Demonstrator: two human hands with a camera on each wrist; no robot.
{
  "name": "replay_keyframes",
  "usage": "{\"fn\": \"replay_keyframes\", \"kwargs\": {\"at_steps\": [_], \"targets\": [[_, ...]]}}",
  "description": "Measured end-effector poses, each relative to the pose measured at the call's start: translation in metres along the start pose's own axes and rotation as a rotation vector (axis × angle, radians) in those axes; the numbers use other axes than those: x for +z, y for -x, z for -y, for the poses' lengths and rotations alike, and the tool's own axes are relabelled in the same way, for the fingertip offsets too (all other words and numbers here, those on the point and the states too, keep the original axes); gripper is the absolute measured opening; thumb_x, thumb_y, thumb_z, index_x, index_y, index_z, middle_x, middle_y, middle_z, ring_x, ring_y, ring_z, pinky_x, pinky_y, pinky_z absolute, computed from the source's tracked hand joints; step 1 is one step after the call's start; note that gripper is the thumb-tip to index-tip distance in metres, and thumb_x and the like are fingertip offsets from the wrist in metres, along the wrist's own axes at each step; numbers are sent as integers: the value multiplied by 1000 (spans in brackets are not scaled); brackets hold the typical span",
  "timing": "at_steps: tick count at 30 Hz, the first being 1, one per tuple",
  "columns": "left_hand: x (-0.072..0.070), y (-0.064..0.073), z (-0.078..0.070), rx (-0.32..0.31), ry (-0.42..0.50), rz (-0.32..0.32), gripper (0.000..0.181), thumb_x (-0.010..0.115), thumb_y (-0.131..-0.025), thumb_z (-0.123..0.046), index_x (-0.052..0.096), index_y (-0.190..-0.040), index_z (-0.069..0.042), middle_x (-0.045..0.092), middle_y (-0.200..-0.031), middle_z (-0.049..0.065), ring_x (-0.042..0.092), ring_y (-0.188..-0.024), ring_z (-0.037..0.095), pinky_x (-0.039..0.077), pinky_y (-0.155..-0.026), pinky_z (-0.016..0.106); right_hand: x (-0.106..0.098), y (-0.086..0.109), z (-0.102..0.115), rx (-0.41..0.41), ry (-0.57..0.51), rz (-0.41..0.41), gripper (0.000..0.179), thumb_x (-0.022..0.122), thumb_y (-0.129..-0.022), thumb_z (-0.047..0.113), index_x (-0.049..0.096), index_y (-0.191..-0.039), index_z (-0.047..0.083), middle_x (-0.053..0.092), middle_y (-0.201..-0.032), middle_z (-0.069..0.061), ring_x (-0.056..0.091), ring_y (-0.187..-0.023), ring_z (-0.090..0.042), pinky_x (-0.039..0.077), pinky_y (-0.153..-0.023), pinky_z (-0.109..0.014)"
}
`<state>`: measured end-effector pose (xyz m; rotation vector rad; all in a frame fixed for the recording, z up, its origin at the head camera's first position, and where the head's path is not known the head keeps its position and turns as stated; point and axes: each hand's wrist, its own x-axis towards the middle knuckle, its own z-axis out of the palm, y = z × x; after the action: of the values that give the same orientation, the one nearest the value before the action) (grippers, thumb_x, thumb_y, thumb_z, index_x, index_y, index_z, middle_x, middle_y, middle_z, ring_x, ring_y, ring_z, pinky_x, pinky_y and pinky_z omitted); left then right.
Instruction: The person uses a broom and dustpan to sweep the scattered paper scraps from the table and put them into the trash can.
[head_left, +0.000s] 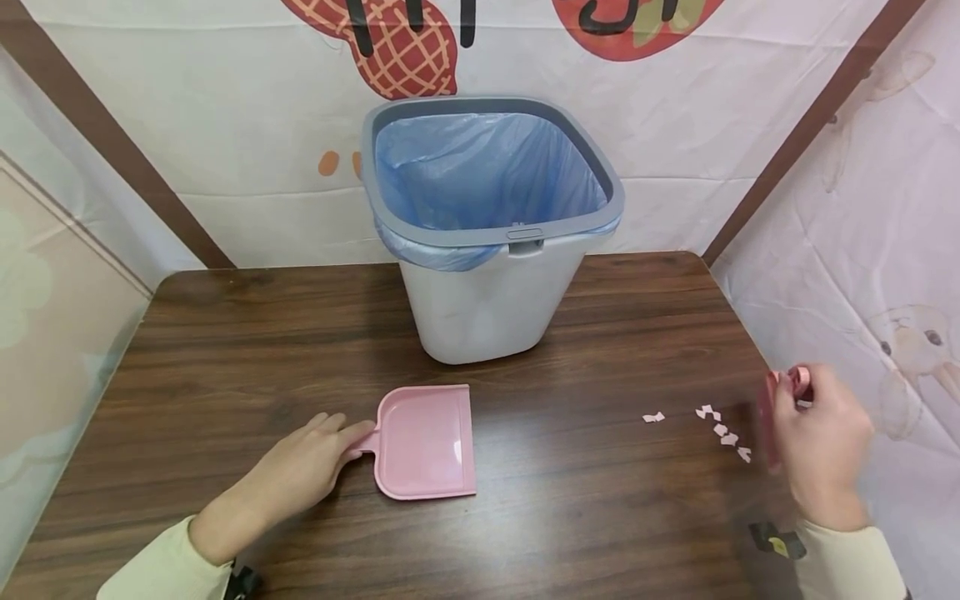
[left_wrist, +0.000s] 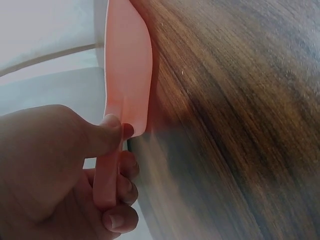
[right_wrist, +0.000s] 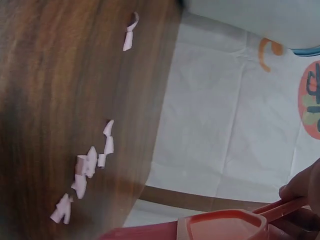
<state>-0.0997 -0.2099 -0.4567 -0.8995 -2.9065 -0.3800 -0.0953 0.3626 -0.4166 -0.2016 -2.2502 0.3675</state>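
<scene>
Soft light, glare on dustpan, brush blurred

One dustpan, one brush, one bin, one liner, one table; several paper scraps, count unclear.

pale cream sleeves, black wrist pieces

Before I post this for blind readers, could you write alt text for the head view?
A person's left grip holds a pink dustpan while the right grip holds a blurred pink brush-like tool beside small pale scraps on a brown table. A pale, blue-lined bin stands toward the table's far side.
</scene>
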Motion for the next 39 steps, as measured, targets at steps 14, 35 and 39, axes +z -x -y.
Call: {"fn": "replay_keyframes", "kwargs": {"at_steps": [14, 35, 39], "targets": [[0, -2, -1, -14, 8, 6, 29, 75, -90, -9, 72, -118, -11, 60, -88, 3, 58, -83, 26, 54, -72, 46, 23, 9, 18, -12, -80, 50, 15, 70, -89, 7, 59, -80, 1, 66, -73, -18, 64, -65, -36, 37, -59, -41], [2, -4, -2, -22, 12, 9, 25, 72, -93, -10, 72, -117, -8, 61, -88, 4, 60, -85, 27, 55, -76, 47, 45, 16, 91, -85, -323, 145, 12, 72, -87, -1, 62, -82, 4, 63, -74, -7, 58, -65, -19, 41, -60, -14], [2, -5, -2, -30, 20, 19, 25, 71, -94, -10, 72, -118, -6, 66, -96, 11, 62, -88, 30, 55, -80, 50, 50, 17, 103, -109, -357, 149, 10, 73, -86, -2, 66, -84, 4, 66, -77, -7, 60, -67, -16, 45, -59, -12]]}}
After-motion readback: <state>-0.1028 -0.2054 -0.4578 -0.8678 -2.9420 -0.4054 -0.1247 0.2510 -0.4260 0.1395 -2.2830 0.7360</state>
